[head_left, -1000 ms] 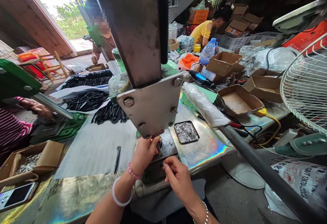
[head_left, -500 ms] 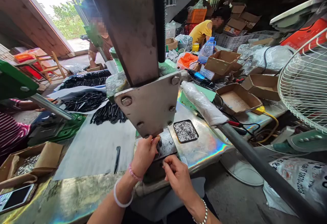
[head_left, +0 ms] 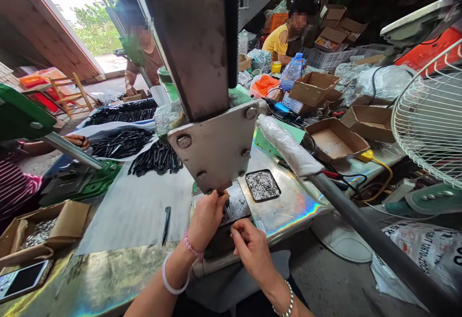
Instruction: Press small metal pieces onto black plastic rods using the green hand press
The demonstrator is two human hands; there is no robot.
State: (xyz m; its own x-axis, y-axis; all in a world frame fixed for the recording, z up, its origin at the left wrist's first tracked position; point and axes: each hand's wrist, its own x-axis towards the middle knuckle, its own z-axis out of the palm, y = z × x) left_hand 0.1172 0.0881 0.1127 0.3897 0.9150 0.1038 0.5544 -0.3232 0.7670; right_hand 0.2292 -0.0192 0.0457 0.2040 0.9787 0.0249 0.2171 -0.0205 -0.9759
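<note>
A lever press (head_left: pixel 216 143) with a bolted front plate stands straight ahead. Beneath that plate my left hand (head_left: pixel 204 218) is closed, fingertips pinched at the metal base block (head_left: pixel 236 206); what they hold is hidden. My right hand (head_left: pixel 252 249) is closed in a pinch in front of the block's near edge, and anything in it is too small to name. Right of the press lies a black tray (head_left: pixel 263 185) of small silvery pins. On the white sheet (head_left: pixel 133 216) to the left lies one black stick-like piece (head_left: pixel 166 225), with a pile of similar black pieces (head_left: pixel 155 159) behind it.
The press's long handle (head_left: pixel 361 225) slants across the right, near a white fan (head_left: pixel 429 114). Cardboard boxes (head_left: pixel 332 138) and cables sit behind. At left are a box of metal bits (head_left: pixel 68 225), a phone (head_left: pixel 25 281), and a green press (head_left: pixel 86 182). Co-workers sit nearby.
My hands stay almost in place, still pinched. The co-worker in yellow has raised their head and shifted left. At far left, another person's hand has moved toward the black pieces.
</note>
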